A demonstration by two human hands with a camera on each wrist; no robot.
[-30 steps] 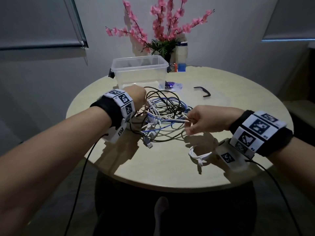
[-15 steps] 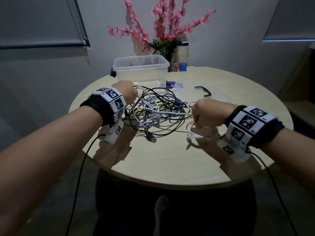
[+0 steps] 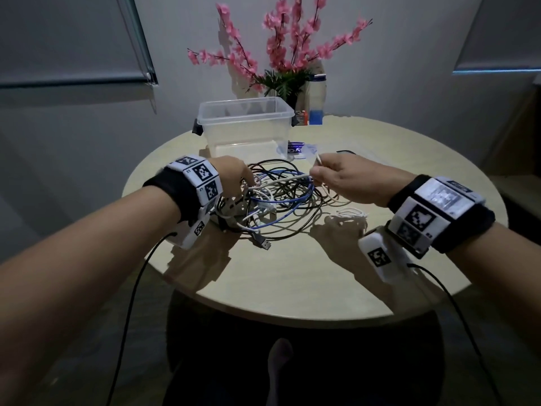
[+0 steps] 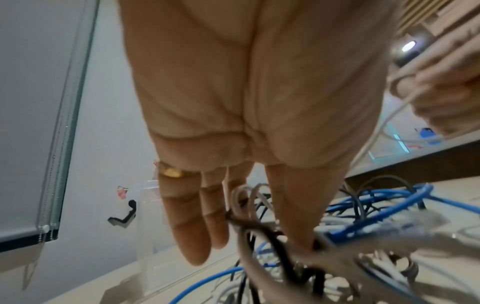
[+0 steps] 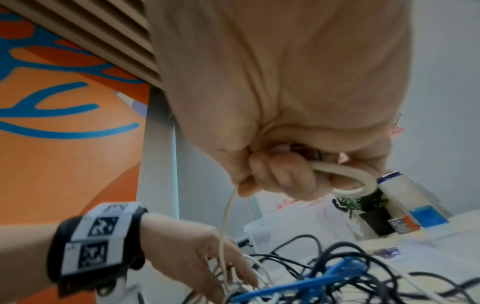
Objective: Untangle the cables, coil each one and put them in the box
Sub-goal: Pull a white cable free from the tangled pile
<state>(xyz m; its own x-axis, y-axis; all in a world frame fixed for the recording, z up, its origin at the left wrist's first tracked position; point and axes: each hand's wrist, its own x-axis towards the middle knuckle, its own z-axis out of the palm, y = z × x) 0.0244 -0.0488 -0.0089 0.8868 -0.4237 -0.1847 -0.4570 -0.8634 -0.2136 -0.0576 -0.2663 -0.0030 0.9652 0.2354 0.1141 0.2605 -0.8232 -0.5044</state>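
Right grip (image 3: 348,178) is fisted on a white cable (image 5: 345,181) — a loop of it sticks out of the fist, and a strand runs down into the tangle (image 3: 278,197). Left grip (image 3: 232,175) has fingers straight, pressing down into the left side of the pile; nothing curled round a cable that I can see. Tangle sits mid-counter (image 3: 292,282): black, blue and white leads crossed over each other, a USB plug (image 3: 262,244) poking out the near edge. Clear box (image 3: 244,112) stands just behind the pile, looks empty. One small white coil (image 3: 351,213) lies on the counter under the right wrist.

Step in hand, I'd say: freeing the white lead. Keep the left hand pinning the mass and draw slowly — if the strand snags, follow it back to the crossing instead of yanking, or the knot likely tightens.
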